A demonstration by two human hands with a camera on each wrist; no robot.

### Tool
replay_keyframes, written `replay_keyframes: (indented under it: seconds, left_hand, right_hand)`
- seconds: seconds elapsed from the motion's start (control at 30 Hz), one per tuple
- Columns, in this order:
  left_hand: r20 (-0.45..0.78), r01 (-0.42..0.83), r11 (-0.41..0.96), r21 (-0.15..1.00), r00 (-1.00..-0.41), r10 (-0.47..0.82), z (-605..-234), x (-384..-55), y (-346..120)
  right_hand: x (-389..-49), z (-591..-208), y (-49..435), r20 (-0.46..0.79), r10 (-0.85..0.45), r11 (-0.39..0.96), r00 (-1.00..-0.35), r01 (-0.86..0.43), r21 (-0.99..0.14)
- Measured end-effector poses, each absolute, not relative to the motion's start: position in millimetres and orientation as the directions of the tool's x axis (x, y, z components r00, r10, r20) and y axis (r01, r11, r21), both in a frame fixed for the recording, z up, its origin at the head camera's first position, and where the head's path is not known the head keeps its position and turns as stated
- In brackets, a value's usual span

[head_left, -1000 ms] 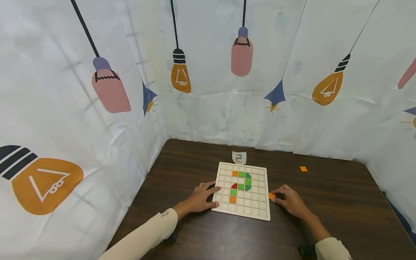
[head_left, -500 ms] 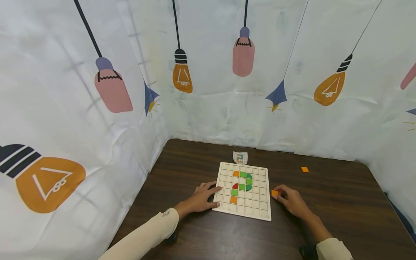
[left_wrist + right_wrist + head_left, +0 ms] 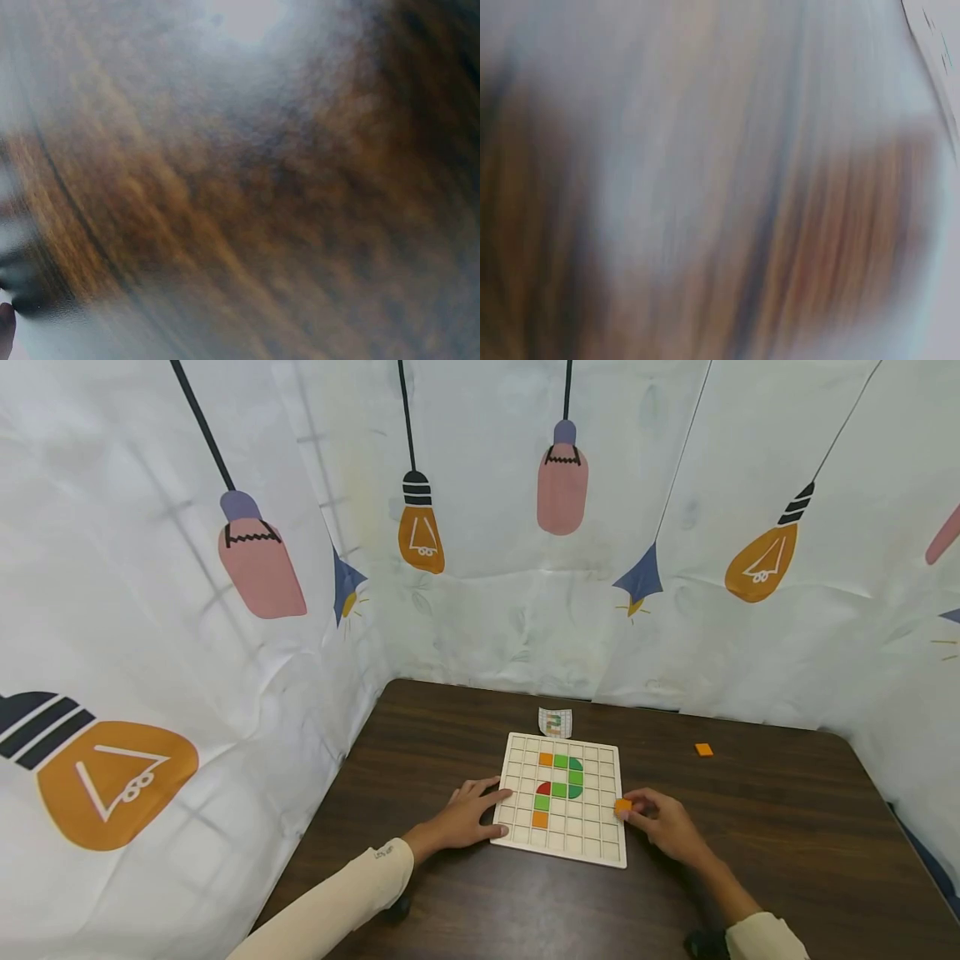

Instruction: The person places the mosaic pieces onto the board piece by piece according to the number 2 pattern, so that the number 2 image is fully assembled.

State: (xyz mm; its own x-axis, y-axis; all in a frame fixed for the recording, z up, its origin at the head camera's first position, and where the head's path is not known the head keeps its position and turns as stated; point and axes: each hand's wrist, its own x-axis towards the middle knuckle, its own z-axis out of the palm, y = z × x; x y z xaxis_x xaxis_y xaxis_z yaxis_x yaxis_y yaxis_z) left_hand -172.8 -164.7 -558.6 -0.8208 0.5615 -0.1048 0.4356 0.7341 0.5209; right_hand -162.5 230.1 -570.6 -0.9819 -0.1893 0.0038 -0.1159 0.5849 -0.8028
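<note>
A cream grid board (image 3: 589,827) lies on the dark wooden table, with green, orange and red pieces set along a curved path in its cells. My left hand (image 3: 463,817) rests at the board's left edge, fingers spread, fingertips touching it. Over the right edge of the board, my right hand (image 3: 670,828) pinches an orange square tile (image 3: 623,807) between thumb and fingers. Another orange tile (image 3: 703,749) lies alone at the back right. The left wrist view shows blurred tabletop and a bit of fingertip (image 3: 6,330); the right wrist view is only blurred wood and a pale edge.
A small paper card (image 3: 555,722) with a printed coloured grid pattern lies just behind the board. The brown table (image 3: 780,810) extends to the right. White cloth (image 3: 480,635) printed with lamps hangs behind and at the left of the table.
My right hand first drew the orange tile slightly right, off the board's edge, then brought it left over that edge. My left hand stays on the board.
</note>
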Motion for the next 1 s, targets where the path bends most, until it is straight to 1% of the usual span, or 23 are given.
replay_keyframes:
  seconds: [0.2, 0.37, 0.77, 0.9, 1.0]
  left_hand:
    - [-0.103, 0.443, 0.743, 0.502, -0.822, 0.560, -561, -173, -165]
    - [-0.106, 0.436, 0.740, 0.512, -0.823, 0.558, -559, -173, -165]
    - [-0.124, 0.423, 0.750, 0.508, -0.826, 0.550, -557, -173, -164]
    - [-0.124, 0.423, 0.750, 0.508, -0.826, 0.550, -557, -173, -164]
    - [-0.124, 0.425, 0.749, 0.507, -0.825, 0.552, -558, -173, -165]
  right_hand:
    - [-161, -567, 211, 0.038, -0.236, 0.506, -0.971, -0.156, -0.848]
    - [-160, -561, 198, 0.060, -0.266, 0.458, -0.962, -0.181, -0.870]
    - [-157, -560, 179, -0.056, -0.306, 0.377, -0.950, -0.067, -0.924]
    - [-156, -562, 172, -0.067, -0.337, 0.349, -0.939, -0.059, -0.935]
    - [-155, -561, 166, -0.054, -0.355, 0.342, -0.933, -0.075, -0.937]
